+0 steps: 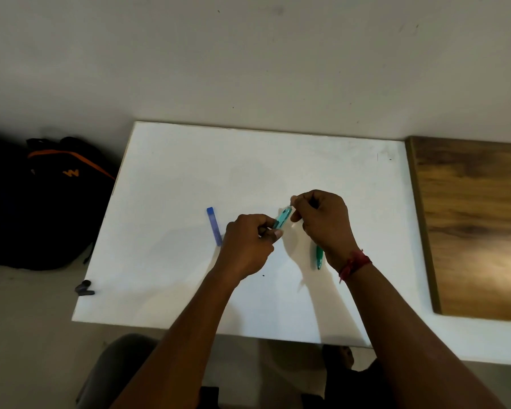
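The left hand (248,243) has its fingers curled, and it pinches the lower end of a short teal plastic pen piece (282,218) between the thumb and the fingers. The right hand (322,222) is curled too, and it pinches the upper end of the same piece with its fingertips (295,202). So the piece is held tilted between both hands, over the middle of the white flat table top (174,178); if it touches the surface I cannot tell.

On the right wrist there is a red thread band (355,262). Just beside this wrist, and partly hidden under it, a green plastic pen piece (319,258) lies on the table top. On the other side, just beside the left hand, a slim blue plastic case (214,226) lies flat, with its long side pointing away from the person.

Further out, a brown wooden board (478,225) lies along the right edge of the table top. On the floor at the left stands a black fabric backpack (42,208) with orange stripes. A small dark grey object (84,289) lies on the floor near the front left corner of the table.
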